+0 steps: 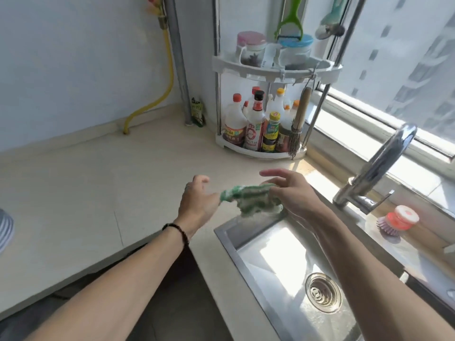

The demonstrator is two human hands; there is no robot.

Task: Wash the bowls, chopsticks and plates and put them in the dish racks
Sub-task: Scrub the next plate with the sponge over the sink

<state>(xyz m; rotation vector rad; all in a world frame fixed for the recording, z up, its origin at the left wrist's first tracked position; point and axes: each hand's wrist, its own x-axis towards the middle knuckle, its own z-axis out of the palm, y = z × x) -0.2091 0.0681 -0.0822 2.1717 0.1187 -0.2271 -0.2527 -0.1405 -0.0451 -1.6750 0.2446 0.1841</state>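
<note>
Head view: green cloth (251,199) stretched between left hand (197,203) and right hand (293,193), each pinching one end, above the sink (246,254) corner by the tabletop (98,193).

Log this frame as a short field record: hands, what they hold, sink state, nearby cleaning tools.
left hand: pinches one end of the green cloth
right hand: holds the other end, top fingers extended
cloth position: stretched between the hands, over the sink's far corner
sink: no dishes in the visible part; drain strainer in place
faucet: no water visible
dish brush: lies on the ledge right of the sink
striped bowl: at the left frame edge, on the counter
</note>
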